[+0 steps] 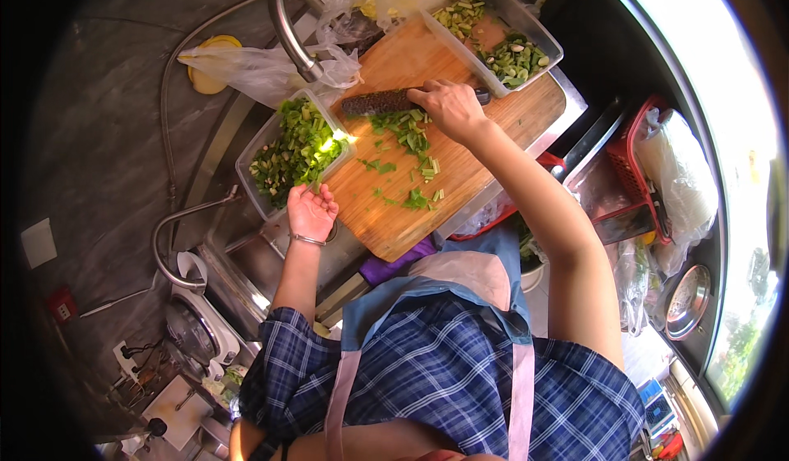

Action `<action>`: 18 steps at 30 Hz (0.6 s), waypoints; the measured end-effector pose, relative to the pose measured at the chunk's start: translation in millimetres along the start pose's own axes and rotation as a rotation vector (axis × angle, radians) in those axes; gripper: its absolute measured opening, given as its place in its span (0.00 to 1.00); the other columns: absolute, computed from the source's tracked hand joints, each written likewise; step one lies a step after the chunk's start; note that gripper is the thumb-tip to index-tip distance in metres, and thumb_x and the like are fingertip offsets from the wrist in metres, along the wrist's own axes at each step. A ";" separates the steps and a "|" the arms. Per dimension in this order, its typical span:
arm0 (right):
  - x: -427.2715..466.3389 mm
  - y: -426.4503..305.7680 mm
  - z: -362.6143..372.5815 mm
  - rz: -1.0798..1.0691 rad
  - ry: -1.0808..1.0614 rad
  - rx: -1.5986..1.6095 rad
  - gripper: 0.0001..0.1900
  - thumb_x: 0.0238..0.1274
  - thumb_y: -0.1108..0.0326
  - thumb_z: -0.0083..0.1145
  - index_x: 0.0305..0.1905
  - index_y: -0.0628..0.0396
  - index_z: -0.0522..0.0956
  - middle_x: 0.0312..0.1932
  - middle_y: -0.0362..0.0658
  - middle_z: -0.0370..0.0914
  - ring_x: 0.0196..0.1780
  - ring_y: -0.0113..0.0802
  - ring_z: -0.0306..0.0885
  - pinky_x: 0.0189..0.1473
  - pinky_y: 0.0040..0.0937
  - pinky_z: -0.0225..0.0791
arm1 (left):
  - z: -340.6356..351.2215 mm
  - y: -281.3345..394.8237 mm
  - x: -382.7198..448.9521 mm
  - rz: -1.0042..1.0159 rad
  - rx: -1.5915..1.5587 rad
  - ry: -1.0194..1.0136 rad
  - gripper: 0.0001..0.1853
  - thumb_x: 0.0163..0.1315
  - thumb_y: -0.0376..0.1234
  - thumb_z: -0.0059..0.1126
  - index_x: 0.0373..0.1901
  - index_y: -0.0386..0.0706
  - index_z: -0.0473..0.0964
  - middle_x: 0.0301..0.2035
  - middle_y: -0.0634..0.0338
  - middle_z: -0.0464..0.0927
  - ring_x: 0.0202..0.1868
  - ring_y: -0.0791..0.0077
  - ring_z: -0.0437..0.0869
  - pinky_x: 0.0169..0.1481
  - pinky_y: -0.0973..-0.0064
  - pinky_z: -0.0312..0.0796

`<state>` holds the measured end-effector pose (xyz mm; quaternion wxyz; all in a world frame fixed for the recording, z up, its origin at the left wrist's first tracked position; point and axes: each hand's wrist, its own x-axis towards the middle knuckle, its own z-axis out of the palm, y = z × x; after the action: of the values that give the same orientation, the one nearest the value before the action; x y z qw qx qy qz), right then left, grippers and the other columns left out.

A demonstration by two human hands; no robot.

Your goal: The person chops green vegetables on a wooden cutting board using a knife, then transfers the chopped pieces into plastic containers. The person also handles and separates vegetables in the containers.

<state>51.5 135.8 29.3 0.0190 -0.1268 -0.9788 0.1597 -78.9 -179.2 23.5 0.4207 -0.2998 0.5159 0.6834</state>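
My right hand (450,106) grips a broad kitchen knife (377,101) with a dark, speckled blade and a black handle. The blade lies low over the wooden cutting board (394,220), beside a line of chopped leafy greens (407,129). Loose cut stems and leaf bits (419,199) are scattered nearer to me. At the near corner of a clear plastic container (241,168), my left hand (312,212) is palm up with loosely curled fingers and a bracelet on its wrist. Cut greens (299,140) fill that container. I see nothing held in the left hand.
A second clear container (558,51) with chopped greens rests on the board's far right corner. A curved metal faucet (285,26) arches over plastic bags (271,69) at the far left. A steel sink (246,276) lies left; a red basket (625,159) stands right.
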 end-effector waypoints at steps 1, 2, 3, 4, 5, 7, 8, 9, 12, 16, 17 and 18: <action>-1.1 0.1 0.4 -0.034 0.008 -0.002 0.18 0.57 0.72 0.52 0.53 0.44 0.77 0.40 0.43 0.78 0.48 0.44 0.80 0.40 0.41 0.75 | -2.3 1.8 0.4 -0.004 0.011 0.009 0.18 0.62 0.47 0.50 0.36 0.41 0.74 0.31 0.61 0.78 0.32 0.73 0.76 0.37 0.73 0.69; -3.7 3.2 -1.1 -0.062 -0.015 0.000 0.18 0.57 0.70 0.53 0.54 0.42 0.78 0.41 0.44 0.79 0.49 0.44 0.80 0.42 0.40 0.75 | -3.8 2.6 1.2 -0.014 0.005 -0.011 0.18 0.62 0.46 0.50 0.37 0.40 0.74 0.31 0.61 0.78 0.31 0.73 0.76 0.37 0.73 0.69; -7.1 6.6 -3.5 -0.088 -0.037 0.001 0.19 0.57 0.69 0.54 0.55 0.41 0.78 0.42 0.44 0.80 0.50 0.44 0.80 0.43 0.40 0.75 | -4.6 3.1 2.1 -0.018 0.004 -0.010 0.18 0.62 0.46 0.50 0.37 0.40 0.74 0.31 0.61 0.78 0.31 0.73 0.76 0.37 0.73 0.69; -12.5 7.6 -5.2 -0.100 -0.061 -0.011 0.18 0.59 0.70 0.51 0.54 0.41 0.78 0.41 0.44 0.79 0.50 0.43 0.80 0.43 0.40 0.75 | -5.5 3.5 2.4 -0.018 0.007 -0.006 0.18 0.62 0.46 0.51 0.37 0.40 0.74 0.31 0.61 0.78 0.31 0.73 0.76 0.37 0.73 0.70; -19.6 9.2 -7.7 -0.110 -0.086 -0.008 0.18 0.59 0.70 0.51 0.54 0.42 0.78 0.40 0.44 0.79 0.49 0.43 0.80 0.43 0.40 0.75 | -6.0 3.7 2.6 -0.024 0.005 -0.018 0.17 0.62 0.46 0.51 0.37 0.40 0.74 0.31 0.61 0.78 0.31 0.72 0.76 0.37 0.73 0.70; -36.8 11.5 -13.2 -0.140 -0.108 -0.001 0.17 0.60 0.71 0.49 0.53 0.42 0.78 0.40 0.43 0.79 0.48 0.42 0.80 0.43 0.39 0.75 | -6.4 3.2 3.0 -0.021 0.010 -0.021 0.17 0.62 0.46 0.51 0.38 0.40 0.74 0.31 0.61 0.78 0.31 0.72 0.76 0.37 0.73 0.70; -45.8 11.1 -14.9 -0.143 -0.101 0.006 0.16 0.60 0.71 0.49 0.51 0.43 0.78 0.38 0.43 0.78 0.47 0.42 0.80 0.41 0.39 0.75 | -6.1 2.7 3.6 -0.032 0.000 -0.037 0.17 0.62 0.46 0.51 0.38 0.40 0.74 0.31 0.61 0.78 0.31 0.72 0.76 0.37 0.73 0.70; -54.2 10.8 -16.3 -0.141 -0.111 0.002 0.16 0.59 0.71 0.49 0.51 0.44 0.78 0.38 0.43 0.77 0.47 0.41 0.80 0.41 0.39 0.75 | -5.9 2.0 3.8 -0.034 -0.006 -0.037 0.17 0.63 0.46 0.51 0.38 0.40 0.74 0.31 0.61 0.78 0.31 0.72 0.76 0.37 0.73 0.70; -66.7 8.7 -16.7 -0.128 -0.096 -0.004 0.15 0.59 0.71 0.50 0.50 0.44 0.77 0.37 0.43 0.76 0.45 0.41 0.80 0.40 0.39 0.74 | -4.6 -0.4 4.0 -0.025 -0.020 -0.049 0.17 0.63 0.46 0.50 0.38 0.40 0.74 0.31 0.61 0.78 0.31 0.72 0.76 0.37 0.73 0.70; -35.6 3.8 -5.0 -0.050 0.027 -0.078 0.18 0.58 0.70 0.52 0.53 0.42 0.76 0.39 0.42 0.77 0.47 0.41 0.80 0.40 0.38 0.75 | -2.7 -1.4 3.7 -0.005 -0.023 -0.055 0.17 0.63 0.45 0.50 0.38 0.40 0.73 0.31 0.61 0.78 0.31 0.72 0.76 0.37 0.73 0.70; -23.3 1.0 -1.3 -0.047 0.023 -0.069 0.18 0.56 0.72 0.53 0.52 0.43 0.76 0.39 0.42 0.77 0.47 0.42 0.79 0.41 0.39 0.75 | -2.3 -0.8 3.5 -0.018 -0.031 -0.062 0.17 0.63 0.45 0.50 0.38 0.40 0.73 0.31 0.61 0.78 0.31 0.72 0.76 0.37 0.73 0.70; -11.8 -1.9 1.6 -0.055 0.041 -0.059 0.18 0.55 0.73 0.54 0.51 0.44 0.76 0.39 0.43 0.77 0.47 0.43 0.79 0.41 0.40 0.75 | -2.0 0.1 3.1 -0.022 -0.028 -0.059 0.17 0.63 0.45 0.50 0.38 0.40 0.73 0.31 0.61 0.78 0.31 0.72 0.76 0.37 0.73 0.70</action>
<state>62.3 130.6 28.4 0.0396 -0.1037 -0.9856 0.1278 -80.5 -180.3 20.3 0.4392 -0.2910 0.4902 0.6944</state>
